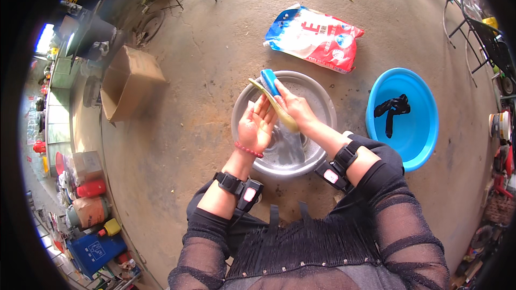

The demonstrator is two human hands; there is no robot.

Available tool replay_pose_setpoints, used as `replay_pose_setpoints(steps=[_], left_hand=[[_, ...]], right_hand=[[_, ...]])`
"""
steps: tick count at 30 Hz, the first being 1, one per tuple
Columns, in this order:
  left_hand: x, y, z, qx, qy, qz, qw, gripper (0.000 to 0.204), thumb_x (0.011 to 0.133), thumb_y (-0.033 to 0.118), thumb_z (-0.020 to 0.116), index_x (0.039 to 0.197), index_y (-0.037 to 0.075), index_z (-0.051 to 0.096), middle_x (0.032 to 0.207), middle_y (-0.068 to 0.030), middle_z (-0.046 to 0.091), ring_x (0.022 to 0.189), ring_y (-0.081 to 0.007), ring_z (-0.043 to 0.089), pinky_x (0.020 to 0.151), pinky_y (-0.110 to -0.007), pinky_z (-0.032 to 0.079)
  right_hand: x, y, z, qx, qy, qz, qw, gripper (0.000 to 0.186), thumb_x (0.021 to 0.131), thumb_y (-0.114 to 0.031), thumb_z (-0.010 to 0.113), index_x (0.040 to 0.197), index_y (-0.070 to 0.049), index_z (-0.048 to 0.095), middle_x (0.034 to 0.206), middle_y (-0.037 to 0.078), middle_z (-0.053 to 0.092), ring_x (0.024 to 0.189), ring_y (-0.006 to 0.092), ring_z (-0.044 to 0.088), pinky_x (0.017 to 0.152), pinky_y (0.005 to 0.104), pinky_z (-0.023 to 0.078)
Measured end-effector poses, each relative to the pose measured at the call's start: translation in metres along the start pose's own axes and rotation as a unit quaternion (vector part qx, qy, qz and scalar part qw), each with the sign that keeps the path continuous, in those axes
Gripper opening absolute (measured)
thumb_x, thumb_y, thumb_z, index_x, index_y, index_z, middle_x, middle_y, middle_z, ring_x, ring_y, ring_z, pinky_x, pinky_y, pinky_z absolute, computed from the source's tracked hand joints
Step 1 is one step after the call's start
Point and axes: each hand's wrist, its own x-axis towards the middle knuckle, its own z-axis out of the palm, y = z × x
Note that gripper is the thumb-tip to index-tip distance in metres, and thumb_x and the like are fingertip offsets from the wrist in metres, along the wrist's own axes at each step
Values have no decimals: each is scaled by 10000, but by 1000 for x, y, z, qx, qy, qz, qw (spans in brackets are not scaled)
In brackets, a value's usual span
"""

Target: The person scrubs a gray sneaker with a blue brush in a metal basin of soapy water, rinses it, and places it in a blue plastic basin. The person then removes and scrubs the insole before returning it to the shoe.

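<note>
My left hand (256, 124) is palm up over the grey basin (242, 110), fingers apart and slightly curved, nothing resting on the palm. My right hand (293, 107) grips a blue scrub brush (268, 81) against a long, flat olive-yellow item (286, 121), possibly an insole or slipper sole, tilted just beside my left fingertips. Below them the basin holds cloudy, sudsy water with a greyish shape I cannot make out. A blue basin (408, 139) at the right contains black fabric items (395, 107), perhaps socks.
Beyond the basins lies a red, white and blue plastic bag (314, 37). An open cardboard box (129, 83) sits at the left, with assorted containers (97, 241) along that side. Folding chairs (470, 32) stand at the far right and at the top left.
</note>
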Motion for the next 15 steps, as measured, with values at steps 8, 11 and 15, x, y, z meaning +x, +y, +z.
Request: replay_pose_setpoints(steps=[8, 11, 15], left_hand=[[3, 24, -5, 23, 57, 0, 998, 651, 937, 630, 364, 1228, 76, 543, 1181, -123, 613, 1072, -271, 584, 986, -438, 435], [4, 39, 0, 63, 79, 44, 994, 613, 960, 592, 337, 1216, 71, 534, 1119, -140, 617, 1042, -284, 593, 903, -455, 499], [2, 37, 5, 92, 130, 83, 984, 628, 976, 567, 307, 1252, 27, 473, 1031, -160, 591, 925, -315, 609, 846, -479, 523]], right_hand=[[-23, -10, 3, 2, -90, -131, 987, 560, 920, -251, 585, 1434, -175, 377, 979, 263, 642, 890, 402, 646, 745, 459, 500], [-37, -31, 2, -4, -124, -131, 984, 499, 957, -248, 523, 1423, -134, 386, 983, 279, 637, 902, 418, 641, 764, 455, 503], [-46, -28, 6, -6, -246, -48, 968, 462, 978, -269, 471, 1414, -129, 404, 1052, 306, 615, 911, 433, 638, 794, 469, 501]])
